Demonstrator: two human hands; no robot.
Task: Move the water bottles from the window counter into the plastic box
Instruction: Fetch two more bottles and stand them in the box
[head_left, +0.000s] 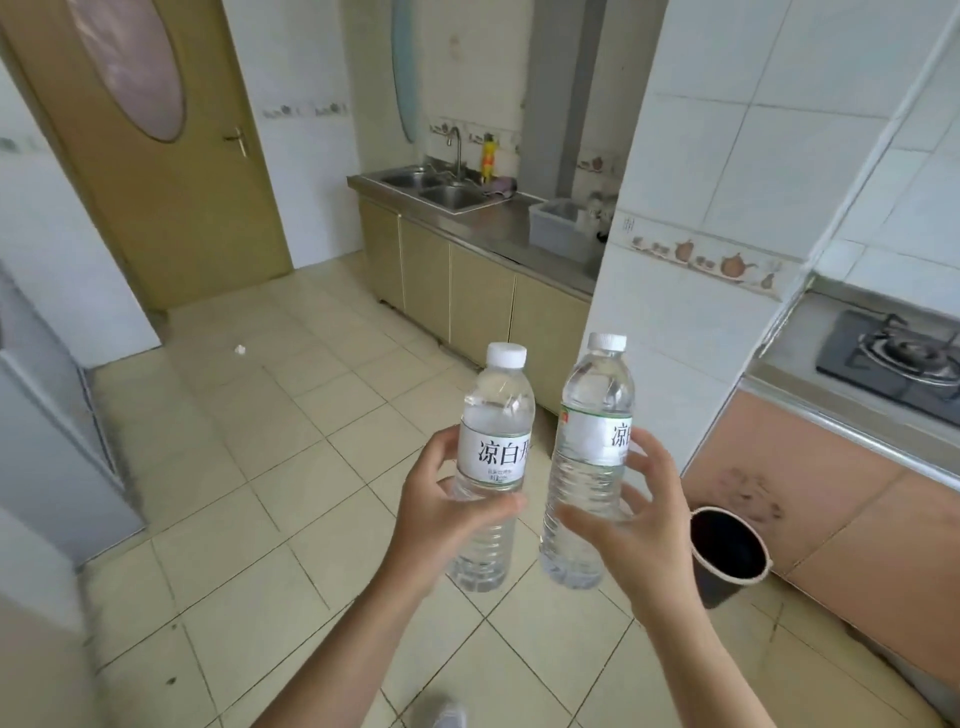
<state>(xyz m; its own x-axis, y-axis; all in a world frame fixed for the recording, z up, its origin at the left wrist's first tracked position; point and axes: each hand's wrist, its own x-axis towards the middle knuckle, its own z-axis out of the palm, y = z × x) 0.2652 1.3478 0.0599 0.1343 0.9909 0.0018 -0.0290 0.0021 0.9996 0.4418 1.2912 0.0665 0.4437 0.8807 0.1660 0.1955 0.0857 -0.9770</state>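
Observation:
I hold two clear water bottles with white caps and white labels upright in front of me, above the tiled floor. My left hand grips the left bottle around its middle. My right hand grips the right bottle, which stands slightly taller in view. The grey plastic box sits on the steel counter far ahead, partly hidden by the white tiled pillar. The window counter is out of view.
A steel double sink with a tap lies left of the box. The tiled pillar juts out on the right. Beyond it are a gas stove and a dark waste bin on the floor. A wooden door stands at back left.

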